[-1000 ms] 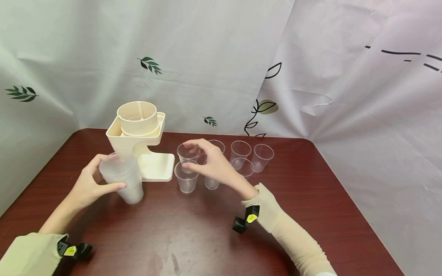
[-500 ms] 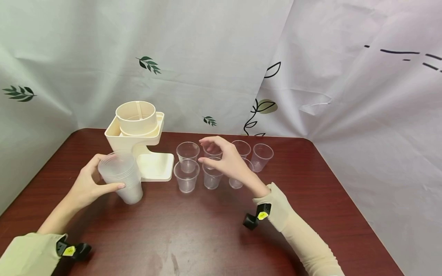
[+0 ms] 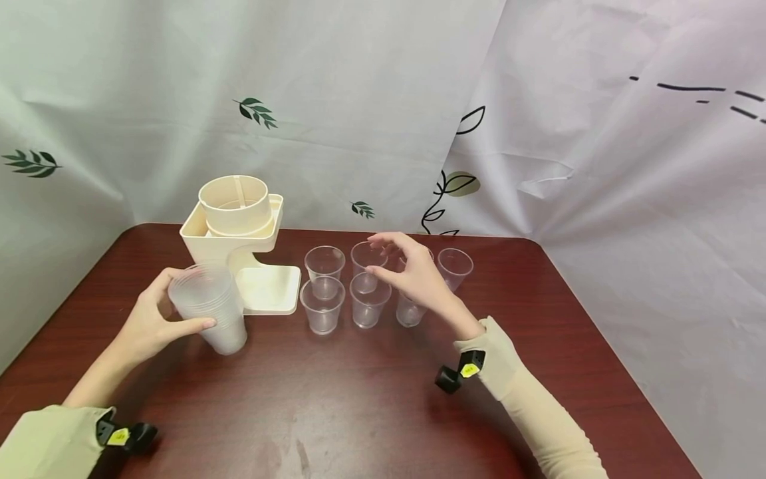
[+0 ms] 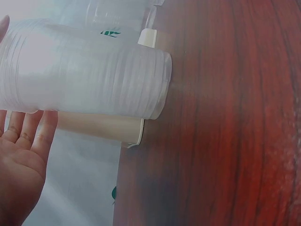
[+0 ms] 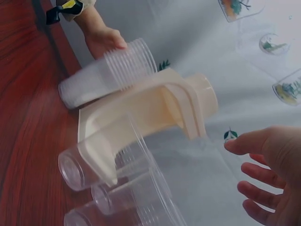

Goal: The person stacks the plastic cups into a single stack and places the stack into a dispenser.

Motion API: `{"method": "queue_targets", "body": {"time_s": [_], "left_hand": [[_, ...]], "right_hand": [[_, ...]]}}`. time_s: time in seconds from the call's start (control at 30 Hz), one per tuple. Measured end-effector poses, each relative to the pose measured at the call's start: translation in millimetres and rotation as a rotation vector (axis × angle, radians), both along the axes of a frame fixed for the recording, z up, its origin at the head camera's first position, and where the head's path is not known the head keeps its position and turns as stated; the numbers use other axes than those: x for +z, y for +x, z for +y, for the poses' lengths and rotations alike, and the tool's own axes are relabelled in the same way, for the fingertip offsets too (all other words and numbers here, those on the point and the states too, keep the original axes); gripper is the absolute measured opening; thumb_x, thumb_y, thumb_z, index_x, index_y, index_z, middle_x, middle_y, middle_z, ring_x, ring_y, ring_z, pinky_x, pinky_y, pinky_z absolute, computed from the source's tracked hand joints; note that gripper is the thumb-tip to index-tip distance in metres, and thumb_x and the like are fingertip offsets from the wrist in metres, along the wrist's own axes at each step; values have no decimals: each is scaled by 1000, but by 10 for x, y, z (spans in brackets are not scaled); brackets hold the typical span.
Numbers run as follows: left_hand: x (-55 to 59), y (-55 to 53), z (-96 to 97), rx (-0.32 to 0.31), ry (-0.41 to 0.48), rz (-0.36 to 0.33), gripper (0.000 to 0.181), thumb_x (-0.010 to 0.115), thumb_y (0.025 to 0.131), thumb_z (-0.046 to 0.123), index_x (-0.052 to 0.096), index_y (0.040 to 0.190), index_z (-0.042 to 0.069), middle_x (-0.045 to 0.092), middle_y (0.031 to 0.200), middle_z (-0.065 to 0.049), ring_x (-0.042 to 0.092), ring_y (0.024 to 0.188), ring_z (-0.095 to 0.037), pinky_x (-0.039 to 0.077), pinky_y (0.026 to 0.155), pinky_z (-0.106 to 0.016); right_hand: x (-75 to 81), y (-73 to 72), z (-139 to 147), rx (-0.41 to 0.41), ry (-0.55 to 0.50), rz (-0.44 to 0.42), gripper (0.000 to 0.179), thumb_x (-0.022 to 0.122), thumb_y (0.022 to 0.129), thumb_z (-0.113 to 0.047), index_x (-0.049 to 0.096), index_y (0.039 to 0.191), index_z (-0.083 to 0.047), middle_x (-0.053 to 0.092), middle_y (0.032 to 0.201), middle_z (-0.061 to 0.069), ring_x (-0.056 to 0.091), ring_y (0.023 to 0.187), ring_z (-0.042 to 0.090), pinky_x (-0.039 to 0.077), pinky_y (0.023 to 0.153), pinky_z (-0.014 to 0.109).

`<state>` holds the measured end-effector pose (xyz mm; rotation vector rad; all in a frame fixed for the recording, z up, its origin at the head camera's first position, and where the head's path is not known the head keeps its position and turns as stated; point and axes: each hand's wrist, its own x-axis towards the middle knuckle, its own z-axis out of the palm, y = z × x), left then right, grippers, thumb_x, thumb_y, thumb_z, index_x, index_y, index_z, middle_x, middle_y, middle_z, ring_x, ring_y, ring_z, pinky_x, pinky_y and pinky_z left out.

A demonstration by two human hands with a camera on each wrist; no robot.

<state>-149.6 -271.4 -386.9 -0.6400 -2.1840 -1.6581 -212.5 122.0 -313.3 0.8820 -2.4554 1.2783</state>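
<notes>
A tall stack of nested clear plastic cups stands slightly tilted at the left of the table. My left hand grips it around the upper part, thumb across the near side. In the left wrist view the cup stack lies between the fingers and a thumb mostly cut off. Several single clear cups stand upright in two rows at centre, among them a front-left cup and a front-middle cup. Over the right part of these rows hovers my right hand, fingers loosely bent, holding nothing. It partly hides the cups beneath.
Behind the stack stands a cream plastic holder with a round container on top and a flat foot reaching toward the cups. A white curtain hangs behind the dark red table.
My right hand has moved rightward over the cup rows, uncovering the left and middle cups. My left hand keeps its grip on the stack, which stays in place.
</notes>
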Motion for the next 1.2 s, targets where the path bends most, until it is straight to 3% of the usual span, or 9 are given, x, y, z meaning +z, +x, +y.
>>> {"method": "queue_targets", "body": {"time_s": [0.1, 0.33, 0.47, 0.63, 0.9, 1.03, 1.2], "left_hand": [[-1, -4, -5, -7, 7, -6, 67, 71, 58, -29, 48, 114, -1, 54, 126, 10, 57, 108, 3, 48, 80, -8], [-9, -14, -4, -25, 24, 4, 67, 70, 58, -29, 47, 114, -1, 54, 126, 7, 58, 108, 2, 48, 81, -8], [-5, -13, -4, -29, 29, 2, 66, 70, 58, -29, 47, 114, -1, 55, 126, 7, 58, 108, 2, 48, 80, -8], [0, -12, -2, -14, 6, -3, 66, 70, 59, -28, 47, 114, -1, 54, 126, 9, 58, 107, 3, 48, 79, -8], [-6, -6, -8, 1, -11, 4, 67, 71, 58, -28, 47, 115, -2, 55, 125, 10, 58, 105, 3, 48, 79, -8], [-4, 5, -5, 9, -14, -3, 66, 71, 59, -28, 47, 115, -4, 56, 124, 10, 58, 105, 3, 48, 79, -8], [7, 12, 2, 12, -14, -11, 65, 71, 59, -28, 46, 115, -6, 56, 123, 10, 58, 105, 2, 48, 79, -8]], "right_hand": [[-2, -9, 58, -9, -18, -17, 44, 77, 80, -12, 61, 120, -7, 65, 113, 12, 61, 96, 30, 50, 86, 50], [2, -30, 218, -58, -25, 1, 43, 78, 79, -13, 63, 119, -11, 67, 107, 10, 62, 94, 23, 50, 89, 43], [-11, -49, 304, -78, -21, 17, 43, 78, 79, -11, 62, 119, -8, 66, 104, 10, 62, 94, 28, 50, 87, 37], [-39, -42, 421, -97, -37, 20, 44, 78, 79, -9, 62, 119, -7, 65, 103, 16, 60, 95, 28, 49, 81, 43], [-69, -10, 598, -191, -31, 29, 48, 80, 77, -10, 62, 122, -9, 67, 107, 10, 60, 101, 22, 42, 86, 24], [-31, 65, 644, -223, -30, 27, 50, 79, 77, -6, 60, 123, -2, 65, 112, 18, 57, 110, 29, 39, 95, 27], [81, 208, 663, -255, -34, 40, 50, 78, 75, -1, 59, 122, 3, 63, 112, 24, 54, 111, 33, 38, 98, 38]]}}
